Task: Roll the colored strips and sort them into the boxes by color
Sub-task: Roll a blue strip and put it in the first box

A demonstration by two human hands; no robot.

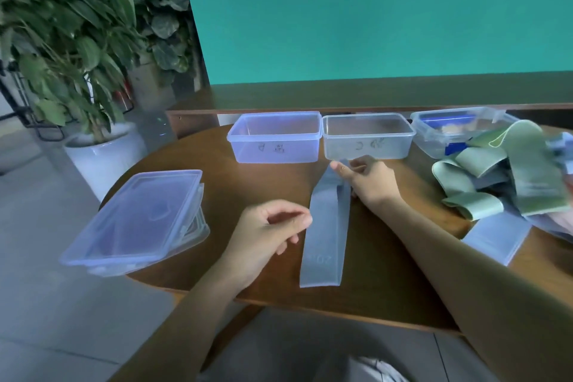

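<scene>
While a pale blue strip (pixel 327 226) lies flat on the round wooden bench (pixel 273 183), running lengthwise away from the person, it serves as the landmark for all else. This strip is translucent, matte, folded double like a flattened loop, with faint raised lettering near its near end, which stops just short of the bench edge. Just left of the strip's middle hovers the left hand (pixel 266 232), fingers loosely curled, thumb and forefinger tips nearly meeting, its grip holding nothing. At the strip's far end the right hand (pixel 367 180) pinches the strip between thumb and fingers, grip closed on it. Left of the strip, well apart, sits a stack of clear lids (pixel 133 220) overhanging the bench edge. Right of the strip lies another pale blue strip (pixel 496 237), flat, and beyond that a loose heap of strips (pixel 496 177), sage green ones curling over blue-grey ones. Beyond the strip's far end stand two open boxes side by side and touching: a bluish box (pixel 276 138) to the left and a clear box (pixel 369 136) directly past the right hand, each with handwritten marks on its near wall, too blurred to read. Further right of the clear box stands a third box (pixel 434 130), holding blue and pale contents.
</scene>
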